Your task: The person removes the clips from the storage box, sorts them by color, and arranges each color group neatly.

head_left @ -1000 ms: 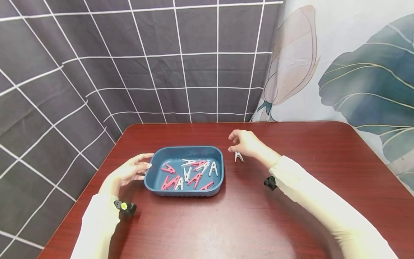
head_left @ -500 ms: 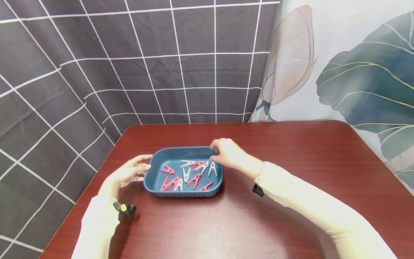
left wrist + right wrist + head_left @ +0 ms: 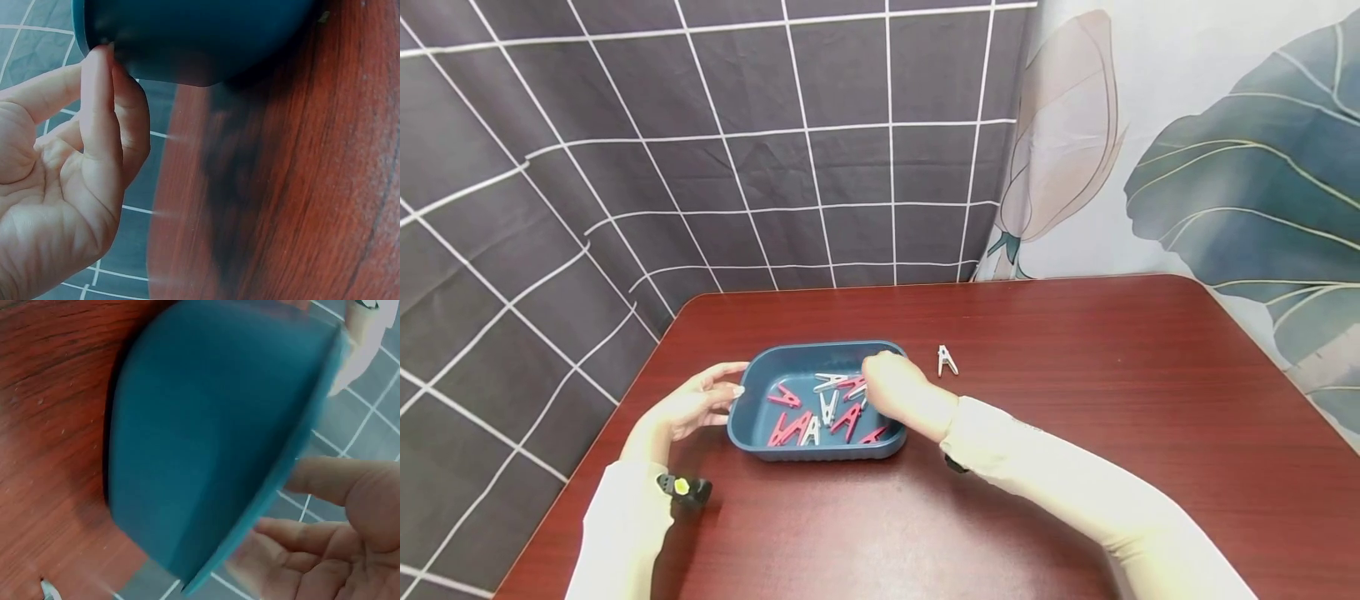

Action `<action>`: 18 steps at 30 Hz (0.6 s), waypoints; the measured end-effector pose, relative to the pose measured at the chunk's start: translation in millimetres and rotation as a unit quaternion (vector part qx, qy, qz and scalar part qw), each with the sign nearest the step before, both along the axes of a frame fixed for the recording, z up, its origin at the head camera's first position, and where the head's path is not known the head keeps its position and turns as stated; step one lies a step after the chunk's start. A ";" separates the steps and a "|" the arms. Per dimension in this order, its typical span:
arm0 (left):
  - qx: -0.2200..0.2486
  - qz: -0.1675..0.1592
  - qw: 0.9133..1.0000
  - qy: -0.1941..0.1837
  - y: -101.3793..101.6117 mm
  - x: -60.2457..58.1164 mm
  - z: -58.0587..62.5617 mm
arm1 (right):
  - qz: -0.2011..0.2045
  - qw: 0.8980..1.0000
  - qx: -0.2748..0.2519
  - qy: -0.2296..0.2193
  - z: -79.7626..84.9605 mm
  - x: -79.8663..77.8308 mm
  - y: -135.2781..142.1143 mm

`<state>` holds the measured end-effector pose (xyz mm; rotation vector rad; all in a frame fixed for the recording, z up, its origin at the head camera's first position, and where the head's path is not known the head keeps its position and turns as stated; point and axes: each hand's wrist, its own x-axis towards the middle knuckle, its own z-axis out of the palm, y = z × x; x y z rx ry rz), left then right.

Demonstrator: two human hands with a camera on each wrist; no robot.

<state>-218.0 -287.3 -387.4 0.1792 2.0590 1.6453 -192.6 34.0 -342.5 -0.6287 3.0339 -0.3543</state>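
Observation:
A blue rectangular bin (image 3: 782,451) stands on the table, with several pink clothespins (image 3: 848,422) and white clothespins (image 3: 828,407) scattered in it. At its left side my left hand (image 3: 700,402) touches the rim and outer wall with its fingertips; in the left wrist view the fingers (image 3: 100,106) meet the wall from outside. My right hand (image 3: 904,392) reaches over the right rim into the bin. Its fingertips are hidden behind the bin wall in the right wrist view, so whether they hold a clothespin cannot be seen. One white clothespin (image 3: 946,360) lies on the table right of the bin.
The table (image 3: 1075,375) has a glossy dark red wood-grain top. Behind it and to its left hangs a dark grid-patterned curtain (image 3: 850,167); a white curtain with large painted leaves (image 3: 1240,183) hangs at the back right.
My right hand has moved left, from above the white clothespin on the table to inside the bin. That clothespin now lies uncovered. The left hand stays at the bin's side.

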 end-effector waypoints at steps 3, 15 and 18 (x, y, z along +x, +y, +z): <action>0.002 -0.002 1.000 -0.001 -0.2 -0.2 -0.5 | -0.017 0.999 0.031 0.007 -4.7 3.6 -6.8; 0.007 -0.005 1.000 -0.002 -1.7 -0.1 -1.2 | -0.062 0.996 0.050 -0.029 -28.9 -10.8 -19.8; 0.007 -0.007 1.000 -0.001 -1.5 0.0 -1.6 | -0.070 0.996 0.048 -0.039 -25.6 -10.0 -21.8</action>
